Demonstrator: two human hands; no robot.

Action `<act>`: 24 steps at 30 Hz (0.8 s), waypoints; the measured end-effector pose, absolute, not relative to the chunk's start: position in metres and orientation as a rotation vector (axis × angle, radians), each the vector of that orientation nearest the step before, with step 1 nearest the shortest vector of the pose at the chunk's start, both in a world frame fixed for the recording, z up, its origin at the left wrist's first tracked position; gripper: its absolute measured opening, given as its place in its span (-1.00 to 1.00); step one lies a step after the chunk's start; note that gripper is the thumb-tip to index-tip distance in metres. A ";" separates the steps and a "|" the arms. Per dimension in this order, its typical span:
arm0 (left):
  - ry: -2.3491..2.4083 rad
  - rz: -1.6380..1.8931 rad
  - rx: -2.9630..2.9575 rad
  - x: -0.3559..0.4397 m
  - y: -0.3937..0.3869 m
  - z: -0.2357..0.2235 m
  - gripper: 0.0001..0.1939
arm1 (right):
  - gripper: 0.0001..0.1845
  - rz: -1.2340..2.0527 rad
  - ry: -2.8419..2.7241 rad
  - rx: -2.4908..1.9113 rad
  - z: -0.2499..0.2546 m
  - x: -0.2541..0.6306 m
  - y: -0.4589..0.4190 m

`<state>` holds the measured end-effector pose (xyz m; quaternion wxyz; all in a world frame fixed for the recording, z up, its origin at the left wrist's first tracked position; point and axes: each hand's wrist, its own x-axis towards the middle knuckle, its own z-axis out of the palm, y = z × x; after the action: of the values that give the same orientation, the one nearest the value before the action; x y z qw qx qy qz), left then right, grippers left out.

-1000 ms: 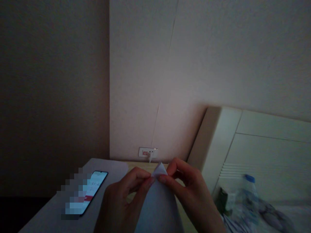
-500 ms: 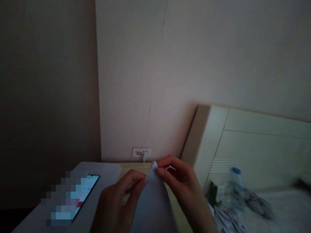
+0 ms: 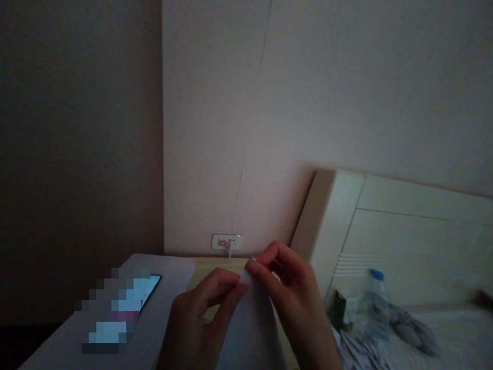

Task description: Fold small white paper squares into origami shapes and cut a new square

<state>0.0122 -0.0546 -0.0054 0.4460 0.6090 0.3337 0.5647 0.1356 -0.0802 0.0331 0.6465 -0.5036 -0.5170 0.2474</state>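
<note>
A pale sheet of paper (image 3: 248,324) stands up between my hands, its narrow top end raised to a point. My left hand (image 3: 204,313) pinches the paper's left edge between thumb and forefinger, just below the tip. At the tip itself, my right hand (image 3: 290,293) has thumb and forefinger closed on the paper, and a small bit of it shows above the thumb. The lower part of the sheet runs out of view at the bottom.
A phone (image 3: 151,290) with a lit, partly pixelated screen lies on a pale cover (image 3: 165,264) at left. Behind are a wall socket (image 3: 227,241) with a plug and a cream headboard (image 3: 404,241). A blue-capped bottle (image 3: 377,303) stands on the bed beside crumpled papers (image 3: 358,349).
Both hands have shifted slightly right in view. My right thumb now covers the paper's tip, which stood exposed between the hands before. The view itself has moved a little.
</note>
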 end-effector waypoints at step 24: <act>0.893 1.494 1.495 -0.006 -0.069 -0.012 -0.84 | -0.83 0.471 -1.438 -1.290 0.012 0.134 -0.102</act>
<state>-0.0061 -0.0687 -0.0121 0.4108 0.5941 0.3549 0.5936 0.1336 -0.1022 0.0123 0.5452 -0.5438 -0.6063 0.1987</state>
